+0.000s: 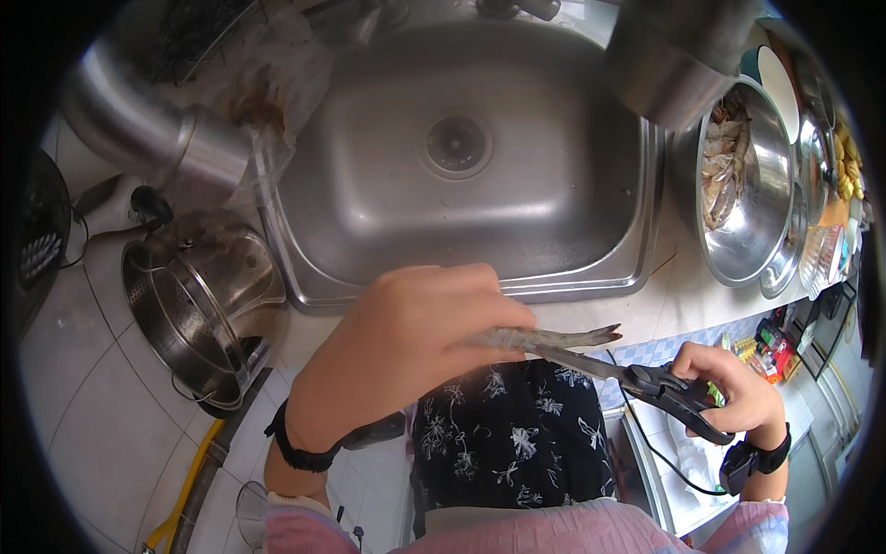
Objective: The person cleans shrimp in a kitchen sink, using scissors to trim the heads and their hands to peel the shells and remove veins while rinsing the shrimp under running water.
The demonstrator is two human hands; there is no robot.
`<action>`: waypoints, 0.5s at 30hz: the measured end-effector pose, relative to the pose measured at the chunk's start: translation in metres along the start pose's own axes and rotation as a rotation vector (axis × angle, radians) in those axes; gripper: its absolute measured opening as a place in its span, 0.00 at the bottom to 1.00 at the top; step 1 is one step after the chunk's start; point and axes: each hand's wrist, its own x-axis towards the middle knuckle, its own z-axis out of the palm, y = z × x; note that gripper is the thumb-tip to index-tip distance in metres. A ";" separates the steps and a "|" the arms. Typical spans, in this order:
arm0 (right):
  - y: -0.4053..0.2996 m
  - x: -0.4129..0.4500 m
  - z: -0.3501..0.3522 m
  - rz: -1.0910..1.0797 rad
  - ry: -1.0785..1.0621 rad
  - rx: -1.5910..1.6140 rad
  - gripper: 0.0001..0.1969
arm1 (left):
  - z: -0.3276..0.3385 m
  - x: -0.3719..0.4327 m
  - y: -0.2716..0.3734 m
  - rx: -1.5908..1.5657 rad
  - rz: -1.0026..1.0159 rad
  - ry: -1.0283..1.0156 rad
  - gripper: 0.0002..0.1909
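Observation:
My left hand grips a raw grey shrimp by one end, and its dark tail points to the right. In my right hand is a pair of kitchen scissors with black handles. Their blades meet the underside of the shrimp close to my left fingertips; whether they are cutting into it I cannot tell. Both hands are just in front of the near rim of a stainless steel sink. To the right, a large steel bowl contains several more shrimp.
Left of the sink stand a steel steamer pot and a clear plastic bag with brownish contents. Large metal pipes show at the upper left and upper right. Bananas lie at the far right. A black cord hangs below the scissors.

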 end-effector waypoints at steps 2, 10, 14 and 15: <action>-0.004 0.001 0.003 0.026 0.060 -0.031 0.19 | 0.000 -0.001 0.002 0.060 0.017 0.007 0.15; -0.012 -0.003 0.014 -0.028 0.148 -0.101 0.16 | 0.002 -0.004 0.010 0.319 0.029 0.035 0.14; -0.015 -0.004 0.014 -0.035 0.173 -0.224 0.17 | 0.002 -0.004 0.008 0.302 0.030 0.029 0.14; -0.014 -0.004 0.014 -0.035 0.173 -0.223 0.17 | 0.001 -0.004 0.007 0.276 0.033 0.022 0.14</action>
